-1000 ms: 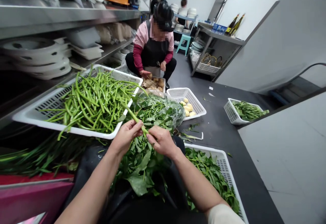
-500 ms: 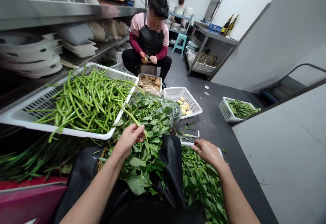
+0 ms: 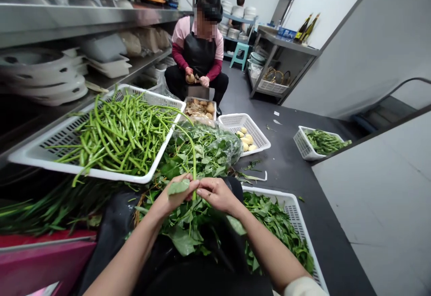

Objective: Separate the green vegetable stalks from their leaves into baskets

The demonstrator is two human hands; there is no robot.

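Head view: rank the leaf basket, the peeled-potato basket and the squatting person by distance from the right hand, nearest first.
From the right hand:
1. Leaf basket, just right of the hand, holding picked leaves.
2. Peeled-potato basket, on the floor ahead, slightly right.
3. Squatting person, farthest, straight ahead beyond the baskets.

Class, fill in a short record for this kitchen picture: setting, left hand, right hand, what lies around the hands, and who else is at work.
setting: kitchen floor between steel shelves
left hand: pinching a leafy green stalk, held upright
right hand: fingertips on the same stalk, lower end
left of hands: white basket of stripped green stems
right of hands: white basket of leaves
ahead: clear bag of greens
co-worker: crouching, peeling over a tray
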